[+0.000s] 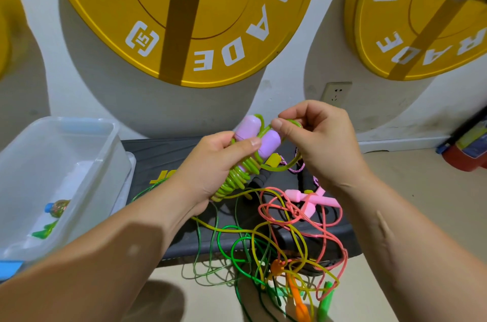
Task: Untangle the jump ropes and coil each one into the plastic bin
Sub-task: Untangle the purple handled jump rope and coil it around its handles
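Gripping the lime-green plastic jump rope with lilac handles (243,163), coiled tight, your left hand (208,171) curls closed; your right hand (320,142) pinches its loose end above the black bench (163,155).

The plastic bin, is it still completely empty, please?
No, the plastic bin already holds a green rope with a blue-capped handle.

Lime-green rope (234,176), lilac handles (268,143), yellow weight plates (237,31)

Gym / weight room: yellow bumper plates (184,18) on wall pegs at 12 and 2 o'clock, black padded bench (168,161) below, jump ropes (284,229) piled on it.
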